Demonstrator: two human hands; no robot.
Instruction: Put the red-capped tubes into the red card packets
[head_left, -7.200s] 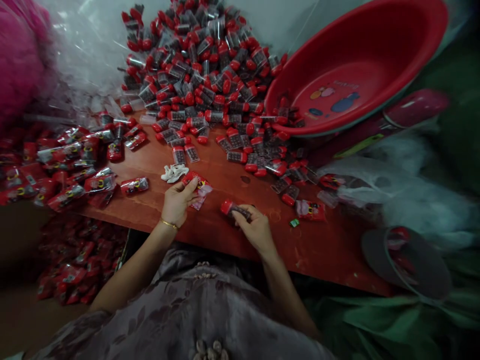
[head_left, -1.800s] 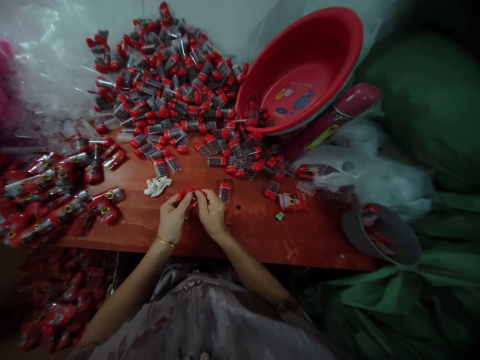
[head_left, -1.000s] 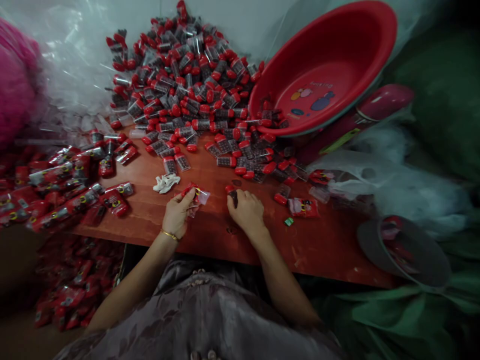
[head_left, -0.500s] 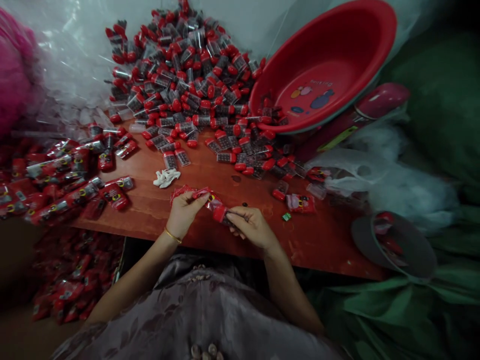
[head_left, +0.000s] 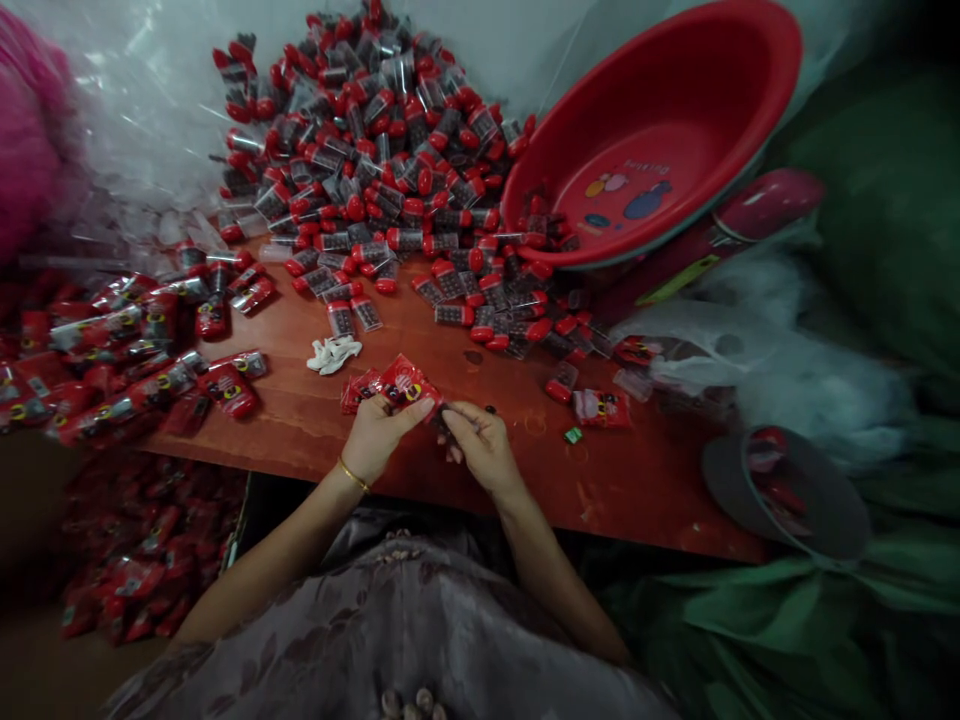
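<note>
Between thumb and fingers, my left hand (head_left: 381, 432) pinches a red printed plastic packet (head_left: 406, 380). My right hand (head_left: 484, 445) is closed on a small clear tube with dark contents (head_left: 444, 418), mostly hidden by the fingers. The tube's end meets the packet's near right edge; how far it sits inside, I cannot tell. More flat red packets (head_left: 358, 390) lie on the table just beyond my left hand. A crumpled white scrap (head_left: 333, 355) is a little farther off.
A tall heap of red-capped clear tubes (head_left: 375, 150) covers the back of the wooden table (head_left: 637, 490). Filled red packets (head_left: 150, 330) are piled at the left. A red basin (head_left: 660, 130) leans at the back right, above a grey round container (head_left: 810, 500) by the edge.
My right hand has moved left, bringing the tube close against my left fingers. The packet now stands up flatter, its printed face showing, and the tube's red end is no longer visible.
</note>
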